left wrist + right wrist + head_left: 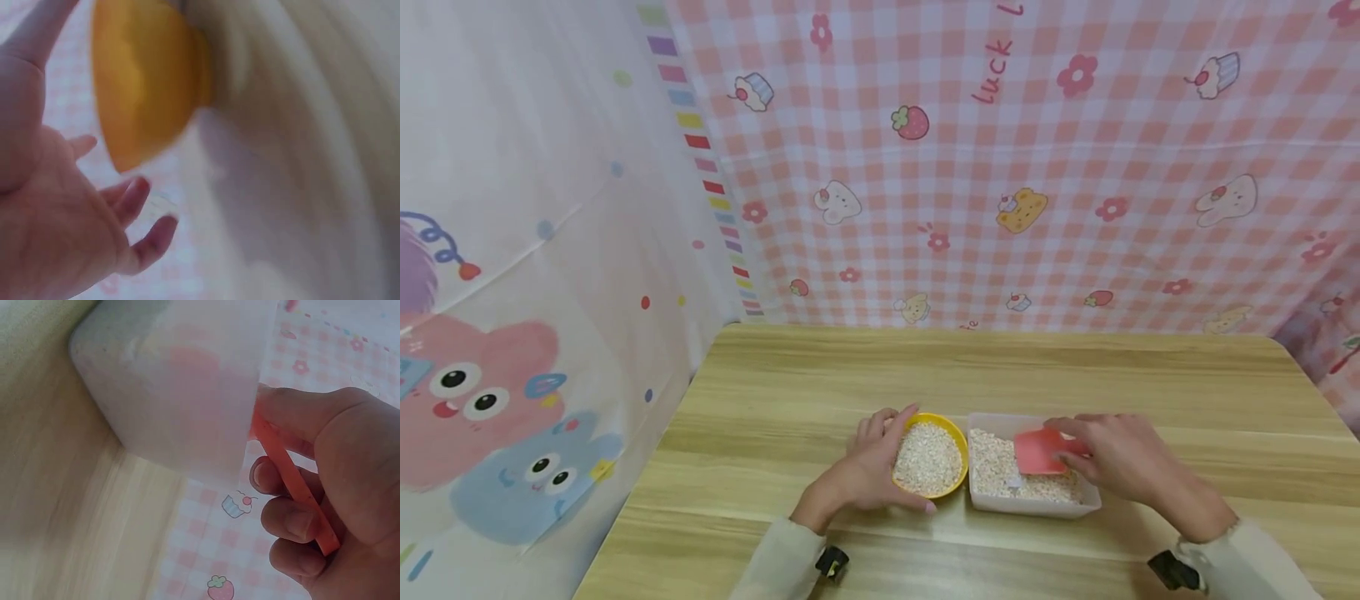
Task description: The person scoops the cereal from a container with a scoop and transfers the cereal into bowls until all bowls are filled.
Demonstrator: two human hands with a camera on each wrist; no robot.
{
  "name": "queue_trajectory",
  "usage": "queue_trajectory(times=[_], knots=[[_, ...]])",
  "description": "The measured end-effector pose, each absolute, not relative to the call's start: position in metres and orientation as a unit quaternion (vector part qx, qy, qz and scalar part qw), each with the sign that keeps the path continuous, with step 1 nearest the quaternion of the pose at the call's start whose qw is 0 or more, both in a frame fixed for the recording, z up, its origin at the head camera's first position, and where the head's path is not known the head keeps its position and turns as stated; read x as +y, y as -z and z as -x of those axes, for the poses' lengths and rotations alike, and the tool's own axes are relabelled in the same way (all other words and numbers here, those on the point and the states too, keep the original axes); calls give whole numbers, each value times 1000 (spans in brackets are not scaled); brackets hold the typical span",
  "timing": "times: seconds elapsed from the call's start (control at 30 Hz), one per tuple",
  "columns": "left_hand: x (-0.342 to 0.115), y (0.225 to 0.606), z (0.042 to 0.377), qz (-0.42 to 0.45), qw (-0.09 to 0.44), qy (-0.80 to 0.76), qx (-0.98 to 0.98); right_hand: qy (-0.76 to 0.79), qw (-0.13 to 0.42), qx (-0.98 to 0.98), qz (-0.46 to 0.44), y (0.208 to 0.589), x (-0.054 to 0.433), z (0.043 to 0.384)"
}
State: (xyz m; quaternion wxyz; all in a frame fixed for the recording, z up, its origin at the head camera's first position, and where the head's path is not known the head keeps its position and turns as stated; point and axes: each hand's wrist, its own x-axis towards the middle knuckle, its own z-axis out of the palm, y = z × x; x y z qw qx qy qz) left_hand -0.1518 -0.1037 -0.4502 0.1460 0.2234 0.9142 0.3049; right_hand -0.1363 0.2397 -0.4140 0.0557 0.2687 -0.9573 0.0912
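A round yellow bowl (964, 454) full of pale, oat-like flakes stands on the table. My left hand (872, 467) curves round its left side, index finger at the far rim and thumb at the near rim. In the left wrist view, other fingers (156, 244) hang loosely curled, apart from the bowl (147, 81). To the right, a translucent plastic container (1033, 504) holds more flakes (992, 458). My right hand (1116, 454) grips the handle of a red scoop (1037, 452), whose blade lies over the flakes. The right wrist view shows fingers wrapped round that handle (294, 481).
Bowl and container sit side by side near the front of a wood-grain table (820, 367). A pink checked cloth (880, 242) hangs behind it, and a pale cartoon-print cloth (572, 250) hangs at the left.
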Motion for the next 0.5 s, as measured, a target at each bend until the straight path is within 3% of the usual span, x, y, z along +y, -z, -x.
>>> queue_trajectory(times=[0.3,0.4,0.5], knots=[[-77,427,136,-225,36,-309,923,-112,39,-955,-271,417,235,138],[-68,425,133,-231,28,-314,920,-111,41,-954,-274,419,234,139],[-58,425,131,-235,53,-314,918,-112,40,-954,-274,420,233,140]])
